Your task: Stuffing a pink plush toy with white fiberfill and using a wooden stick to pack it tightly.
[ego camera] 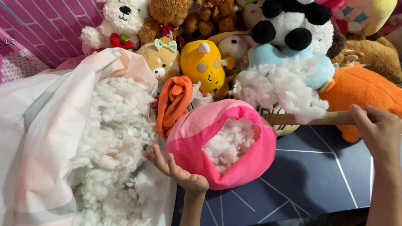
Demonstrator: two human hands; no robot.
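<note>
The right hand (376, 129) is gripping a wooden stick (305, 119) carrying stuffing (279, 88) above the pink plush shell (222, 143); the left hand (177, 171), fingers spread and holding nothing, is steadying the shell's left edge; aiming squarely at its opening seems wise.

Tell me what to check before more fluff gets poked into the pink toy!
1. Pink plush shell open at the top: ok, white stuffing shows inside.
2. Left hand steadying the shell: ok, it touches the lower left edge, palm open.
3. Right hand gripping the wooden stick: ok, fingers wrap its end.
4. Clump of fluff on the stick: ok, it sits at the far end, above the opening.
5. Bag of stuffing within reach: ok, open beside the left hand.
6. How full the shell is: cannot tell, only the top layer shows.
</note>
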